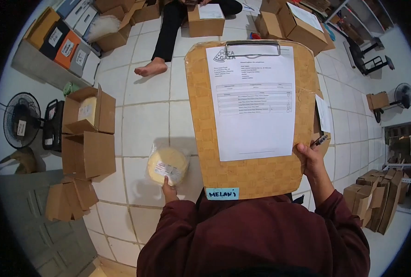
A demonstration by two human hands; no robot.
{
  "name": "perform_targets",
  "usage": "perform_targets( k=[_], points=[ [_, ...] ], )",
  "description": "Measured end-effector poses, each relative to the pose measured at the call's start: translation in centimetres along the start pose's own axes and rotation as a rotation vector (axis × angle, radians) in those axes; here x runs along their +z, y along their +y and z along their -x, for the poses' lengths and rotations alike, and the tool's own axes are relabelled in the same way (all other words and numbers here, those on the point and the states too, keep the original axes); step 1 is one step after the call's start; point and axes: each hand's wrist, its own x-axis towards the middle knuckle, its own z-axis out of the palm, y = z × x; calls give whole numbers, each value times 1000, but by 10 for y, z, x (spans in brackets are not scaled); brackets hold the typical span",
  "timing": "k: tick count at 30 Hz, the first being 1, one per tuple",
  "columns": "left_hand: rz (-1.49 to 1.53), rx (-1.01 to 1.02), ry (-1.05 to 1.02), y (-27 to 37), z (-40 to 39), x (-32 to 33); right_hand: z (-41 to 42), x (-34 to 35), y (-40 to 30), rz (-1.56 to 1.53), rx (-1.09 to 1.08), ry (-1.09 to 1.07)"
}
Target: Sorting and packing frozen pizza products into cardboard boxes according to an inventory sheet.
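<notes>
My left hand (169, 192) grips the near edge of a round pack of flat pizza bases (167, 160) in clear plastic, thumb on its printed label. The pack is held over the tiled floor. On the right, my right hand (309, 159) holds a woven-pattern clipboard (250, 176) by its right edge, together with a dark pen (319, 141). A printed sheet (252, 136) with a table of rows is under the metal clip (253, 49). A blue sticky label (222, 194) with handwriting is on the clipboard's lower edge. The fingers behind the board are hidden.
Open cardboard boxes (103, 152) stand left; one holds a wrapped pack (87, 108). Beside them are a fan (22, 121) and storage drawers (65, 48). Another person's bare foot (151, 68) rests ahead, near a box with paper (206, 26). Flattened cartons (378, 197) lean at right.
</notes>
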Motion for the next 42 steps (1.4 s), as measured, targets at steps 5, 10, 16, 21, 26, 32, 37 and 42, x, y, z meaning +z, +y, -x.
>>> perform_targets(
  k=[5,10,16,21,26,32,37,42],
  points=[
    [-12,-49,-188,40,17,34,10,-10,-6,-12,-54,45],
    [-59,-105,-188,89,20,65,21,-20,-7,-132,-141,41],
    [-505,226,-89,104,19,125,28,-46,-4,-211,-176,15],
    [-768,334,-56,96,60,187,34,-76,-5,-329,-239,50],
    [-1459,507,-115,83,59,191,29,-112,-9,-389,-285,-12],
    [-2080,492,-172,65,126,237,10,-161,-17,-398,-335,22],
    [-2131,500,-187,65,174,272,1,-190,-40,-434,-302,-18],
    [-2062,646,-109,81,203,310,4,-193,-59,-403,-251,-11]
  ],
)
